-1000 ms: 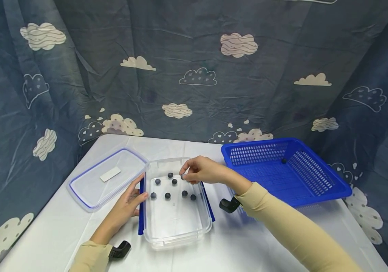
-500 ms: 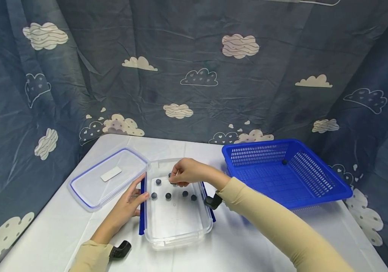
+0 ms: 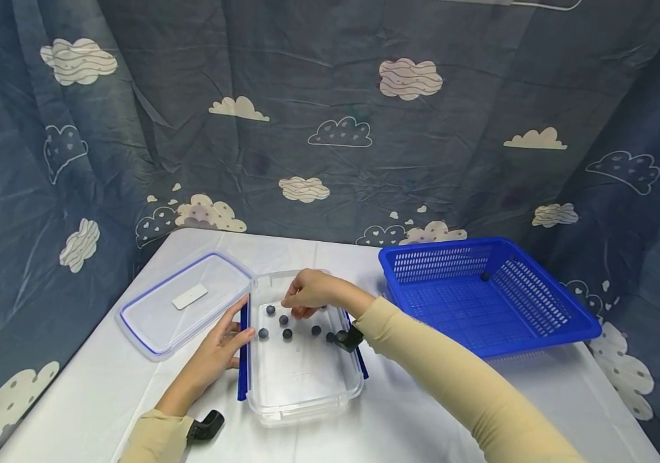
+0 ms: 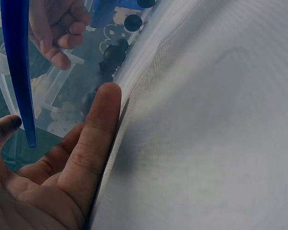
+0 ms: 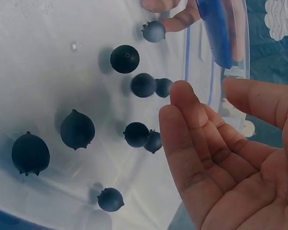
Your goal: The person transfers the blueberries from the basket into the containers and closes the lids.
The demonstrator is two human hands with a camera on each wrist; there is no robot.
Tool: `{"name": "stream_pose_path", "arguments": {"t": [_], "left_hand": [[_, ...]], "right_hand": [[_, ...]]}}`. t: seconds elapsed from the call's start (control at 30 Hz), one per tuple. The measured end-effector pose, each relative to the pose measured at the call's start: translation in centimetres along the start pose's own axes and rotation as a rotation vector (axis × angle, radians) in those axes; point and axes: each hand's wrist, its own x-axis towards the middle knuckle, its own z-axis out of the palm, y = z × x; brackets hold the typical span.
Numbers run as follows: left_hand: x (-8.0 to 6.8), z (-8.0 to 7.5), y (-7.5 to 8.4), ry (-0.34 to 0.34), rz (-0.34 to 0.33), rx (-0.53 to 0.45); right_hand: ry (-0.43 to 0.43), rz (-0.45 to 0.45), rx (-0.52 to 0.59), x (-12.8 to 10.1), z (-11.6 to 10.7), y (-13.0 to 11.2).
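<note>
Several blueberries (image 3: 287, 334) lie spread over the floor of a clear plastic food container (image 3: 301, 379), mostly in its far half. My right hand (image 3: 312, 289) reaches in over that far end. In the right wrist view its thumb stands apart from the fingers, with no berry between them; the fingertips are right by a blueberry (image 5: 163, 87). My left hand (image 3: 220, 347) rests against the container's left side, thumb at the rim and fingers along the outer wall. A blue side clip (image 4: 17, 72) hangs between thumb and fingers in the left wrist view.
The container's clear lid (image 3: 162, 321), blue-edged with a white label, lies left of the container. A blue perforated basket (image 3: 451, 315) stands on the right, with a dark blueberry (image 3: 484, 276) in its far corner. All rest on a white-covered table (image 3: 410, 411).
My right hand has moved left across the container and let go of a blueberry it pinched earlier. Another berry near its fingertips has shifted nearer and left. My left hand stays put.
</note>
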Motion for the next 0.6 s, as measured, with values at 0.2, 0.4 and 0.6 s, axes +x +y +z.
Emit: {"name": "stream_pose_path", "arguments": {"t": [0.2, 0.4, 0.6], "left_hand": [[0.0, 0.1, 0.0, 0.004, 0.004, 0.006], [-0.1, 0.1, 0.0, 0.004, 0.0, 0.001], [-0.1, 0.1, 0.0, -0.011, 0.008, -0.023]], "right_hand": [[-0.011, -0.022, -0.004, 0.0, -0.6, 0.5], [-0.011, -0.04, 0.02, -0.3, -1.6, 1.0], [0.013, -0.041, 0.05, -0.9, -2.5, 1.5]]}}
